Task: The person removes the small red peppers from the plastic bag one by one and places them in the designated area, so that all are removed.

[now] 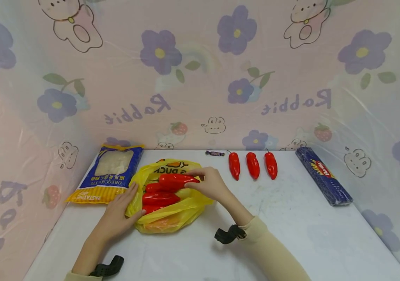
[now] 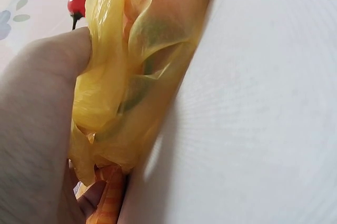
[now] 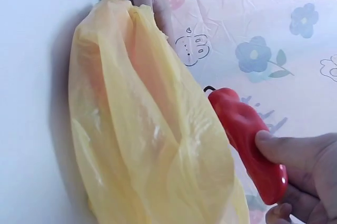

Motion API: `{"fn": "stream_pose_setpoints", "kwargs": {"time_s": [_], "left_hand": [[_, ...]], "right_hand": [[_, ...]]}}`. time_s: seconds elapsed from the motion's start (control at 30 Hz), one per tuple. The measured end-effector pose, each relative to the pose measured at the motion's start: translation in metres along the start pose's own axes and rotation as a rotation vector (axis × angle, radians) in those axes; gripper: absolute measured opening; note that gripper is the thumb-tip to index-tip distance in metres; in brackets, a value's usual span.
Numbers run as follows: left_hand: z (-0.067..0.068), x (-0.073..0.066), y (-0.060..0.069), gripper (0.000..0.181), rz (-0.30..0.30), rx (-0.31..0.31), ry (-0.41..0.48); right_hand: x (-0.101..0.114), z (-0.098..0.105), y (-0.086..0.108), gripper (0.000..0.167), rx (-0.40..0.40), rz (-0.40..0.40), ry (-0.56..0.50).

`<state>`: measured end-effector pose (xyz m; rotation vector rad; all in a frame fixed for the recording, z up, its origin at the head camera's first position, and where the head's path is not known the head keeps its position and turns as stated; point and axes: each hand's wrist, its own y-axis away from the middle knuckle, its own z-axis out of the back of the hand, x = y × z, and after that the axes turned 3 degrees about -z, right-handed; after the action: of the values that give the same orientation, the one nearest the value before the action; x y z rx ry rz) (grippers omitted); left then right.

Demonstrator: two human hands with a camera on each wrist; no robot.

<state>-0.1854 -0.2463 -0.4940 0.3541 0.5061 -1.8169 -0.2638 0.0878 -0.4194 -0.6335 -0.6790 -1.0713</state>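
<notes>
In the head view a yellow plastic bag (image 1: 186, 210) lies open with several red peppers (image 1: 160, 198) inside. My right hand (image 1: 208, 185) pinches the tip end of one red pepper (image 1: 175, 180) over the bag's opening; the right wrist view shows thumb and fingers on this pepper (image 3: 247, 145), its stem pointing away from the hand. My left hand (image 1: 119, 214) rests against the bag's left side with fingers spread, thumb at the rim. The left wrist view shows that hand (image 2: 42, 92) along the yellow bag (image 2: 105, 87), its fingertips partly hidden.
Behind the left hand lies a blue and yellow pasta bag (image 1: 110, 171). Three red peppers (image 1: 252, 166) stand in a row at the back, beside a small purple wrapped candy (image 1: 215, 153). A long dark blue pasta packet (image 1: 323, 175) lies at the right.
</notes>
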Motion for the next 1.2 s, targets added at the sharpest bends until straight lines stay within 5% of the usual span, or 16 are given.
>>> {"fn": "stream_pose_setpoints", "kwargs": {"time_s": [0.37, 0.77, 1.03, 1.2], "left_hand": [[-0.001, 0.001, 0.000, 0.093, 0.012, 0.009, 0.004], [-0.001, 0.001, 0.000, 0.092, 0.005, 0.008, 0.009], [0.000, -0.001, 0.001, 0.092, 0.019, 0.016, 0.003], [0.001, -0.003, 0.000, 0.092, 0.017, 0.018, 0.004]], "right_hand": [[-0.020, 0.033, 0.031, 0.036, -0.175, -0.041, -0.056], [-0.060, 0.081, 0.042, 0.045, -0.505, -0.093, -0.041], [-0.100, 0.119, 0.047, 0.046, -0.694, -0.202, -0.070], [-0.127, 0.138, 0.054, 0.053, -0.790, -0.339, -0.096]]}}
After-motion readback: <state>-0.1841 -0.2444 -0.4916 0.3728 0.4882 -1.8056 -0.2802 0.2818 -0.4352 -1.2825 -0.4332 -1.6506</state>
